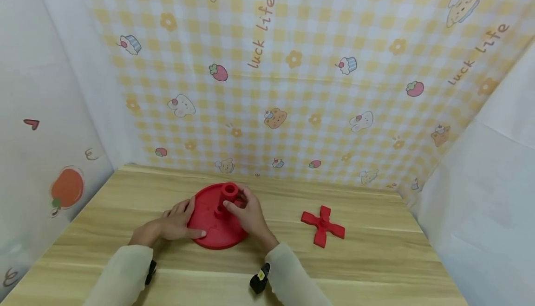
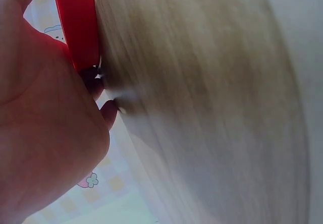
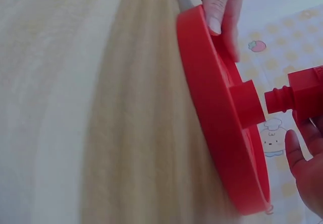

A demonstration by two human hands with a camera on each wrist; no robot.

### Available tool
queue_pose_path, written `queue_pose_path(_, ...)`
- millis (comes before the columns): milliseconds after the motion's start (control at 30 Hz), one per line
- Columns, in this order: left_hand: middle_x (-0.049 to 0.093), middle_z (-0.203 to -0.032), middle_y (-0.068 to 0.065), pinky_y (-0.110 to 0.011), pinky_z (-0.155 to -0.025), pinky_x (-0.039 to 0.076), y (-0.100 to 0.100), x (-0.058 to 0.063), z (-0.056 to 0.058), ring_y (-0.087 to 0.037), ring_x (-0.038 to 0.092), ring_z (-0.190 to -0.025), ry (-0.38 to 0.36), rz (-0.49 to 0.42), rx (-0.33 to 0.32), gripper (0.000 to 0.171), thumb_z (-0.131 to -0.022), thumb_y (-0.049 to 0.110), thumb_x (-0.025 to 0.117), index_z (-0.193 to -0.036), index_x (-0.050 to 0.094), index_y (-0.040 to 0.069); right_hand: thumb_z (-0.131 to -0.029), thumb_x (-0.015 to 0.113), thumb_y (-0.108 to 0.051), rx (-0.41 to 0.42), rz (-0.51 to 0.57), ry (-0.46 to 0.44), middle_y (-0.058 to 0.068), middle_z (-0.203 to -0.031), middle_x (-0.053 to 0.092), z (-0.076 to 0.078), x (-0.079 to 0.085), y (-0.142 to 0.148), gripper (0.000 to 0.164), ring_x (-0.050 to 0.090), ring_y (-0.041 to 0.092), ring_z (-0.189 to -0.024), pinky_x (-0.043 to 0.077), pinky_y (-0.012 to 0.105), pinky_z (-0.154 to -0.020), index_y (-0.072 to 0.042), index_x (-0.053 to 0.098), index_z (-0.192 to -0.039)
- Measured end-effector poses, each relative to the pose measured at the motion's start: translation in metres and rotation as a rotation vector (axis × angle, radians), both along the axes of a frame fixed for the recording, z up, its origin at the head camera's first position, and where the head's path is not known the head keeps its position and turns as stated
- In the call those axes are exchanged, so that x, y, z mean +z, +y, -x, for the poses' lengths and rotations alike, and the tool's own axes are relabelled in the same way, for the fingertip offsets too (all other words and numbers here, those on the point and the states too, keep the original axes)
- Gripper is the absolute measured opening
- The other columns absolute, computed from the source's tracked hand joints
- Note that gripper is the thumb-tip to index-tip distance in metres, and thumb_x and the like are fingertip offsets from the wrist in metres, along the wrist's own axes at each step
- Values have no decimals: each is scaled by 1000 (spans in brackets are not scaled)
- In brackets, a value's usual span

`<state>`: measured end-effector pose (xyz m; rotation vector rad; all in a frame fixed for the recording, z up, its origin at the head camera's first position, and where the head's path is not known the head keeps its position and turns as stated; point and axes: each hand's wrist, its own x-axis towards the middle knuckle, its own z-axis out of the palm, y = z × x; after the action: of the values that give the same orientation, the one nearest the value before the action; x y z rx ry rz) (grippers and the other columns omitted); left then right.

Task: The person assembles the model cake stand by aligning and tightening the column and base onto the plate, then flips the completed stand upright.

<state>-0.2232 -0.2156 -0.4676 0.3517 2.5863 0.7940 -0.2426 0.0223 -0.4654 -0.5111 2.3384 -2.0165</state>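
Observation:
A round red disc with a raised rim lies on the table left of centre. My left hand grips its left edge, thumb over the top face and fingers round the side. A short round socket rises from the disc's middle. My right hand holds a red hollow-topped post upright between thumb and fingers. In the right wrist view, the threaded lower end of the post points at the socket, with a small gap between them. The left wrist view catches the disc's edge beside the palm.
A red four-armed cross piece with a small central stub lies on the wooden table to the right. Behind the table hangs a yellow checked cloth, and white cloths flank both sides.

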Motion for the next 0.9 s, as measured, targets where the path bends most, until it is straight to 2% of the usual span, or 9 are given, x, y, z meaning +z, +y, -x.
queue_pose_path(167, 7, -157, -33, -71, -109, 3, 1, -2, -1, -50, 3, -144, -8, -6, 7, 128, -79, 68, 66, -154, -3, -9, -91, 73, -16, 2, -29, 23, 2, -125, 66, -3, -4, -5, 45, 61, 15, -113, 52, 35, -97, -15, 58, -133)
queue_pose_path(333, 9, -157, -31, -73, -108, 5, 0, -2, 1, -49, 5, -143, 11, 4, 19, 129, -78, 69, 68, -154, -1, -10, -89, 75, -18, -13, -67, 39, 2, -124, 66, 0, -1, -10, 48, 63, 16, -114, 52, 35, -97, -16, 59, -134)
queue_pose_path(467, 7, -156, -33, -72, -109, 4, 0, 3, 0, -50, 4, -144, 0, 14, 6, 127, -80, 68, 66, -154, -2, -10, -89, 76, -19, -20, -104, 21, 2, -124, 67, 4, 0, -12, 49, 63, 15, -114, 52, 33, -96, -16, 59, -134)
queue_pose_path(667, 8, -154, -36, -75, -106, 7, 0, 10, -3, -54, 6, -142, 6, -5, -21, 120, -86, 59, 67, -152, -1, -13, -89, 76, -17, -6, -108, 11, 4, -124, 68, 7, -3, -11, 50, 64, 16, -115, 53, 31, -95, -15, 58, -135)
queue_pose_path(900, 12, -154, -35, -73, -107, 12, 2, 11, -4, -53, 10, -142, 25, 22, -10, 117, -86, 55, 70, -153, 1, -12, -87, 77, -18, -4, -119, 40, 4, -122, 69, 9, -4, -13, 47, 65, 14, -111, 53, 26, -91, -14, 61, -131)
